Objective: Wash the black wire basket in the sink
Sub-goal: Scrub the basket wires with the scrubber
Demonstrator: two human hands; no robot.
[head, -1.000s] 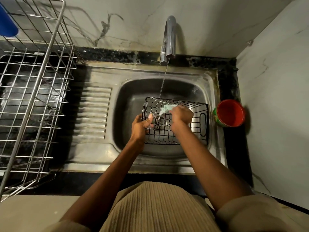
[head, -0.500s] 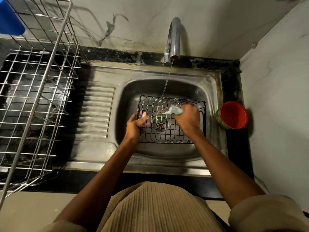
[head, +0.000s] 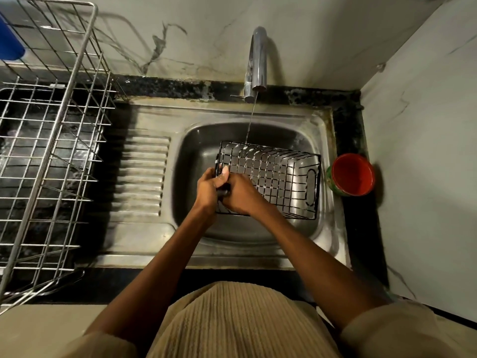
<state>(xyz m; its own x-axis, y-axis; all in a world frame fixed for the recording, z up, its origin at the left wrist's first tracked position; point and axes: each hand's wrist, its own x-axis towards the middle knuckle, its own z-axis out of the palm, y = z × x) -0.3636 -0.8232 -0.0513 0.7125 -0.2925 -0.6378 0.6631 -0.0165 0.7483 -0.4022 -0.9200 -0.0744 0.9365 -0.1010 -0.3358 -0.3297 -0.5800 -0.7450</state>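
Observation:
The black wire basket (head: 278, 177) lies in the steel sink (head: 258, 251), tilted with its open side toward me. Soap foam clings to its wires. My left hand (head: 209, 187) grips the basket's left end, thumb up along the rim. My right hand (head: 241, 195) presses against that same end right beside the left hand, fingers curled. The pale green scrub pad it held earlier is hidden under it. A thin stream of water (head: 250, 122) runs from the tap (head: 258, 60) onto the basket's far left corner.
A red cup (head: 352, 174) stands on the black counter just right of the sink. A large steel dish rack (head: 51, 151) fills the counter on the left, with a blue object (head: 10, 45) at its far corner. Walls close in at the back and right.
My right hand has moved from the basket's top middle to its left end, next to my left hand. The scrub pad has gone out of sight. The basket has tipped further toward me.

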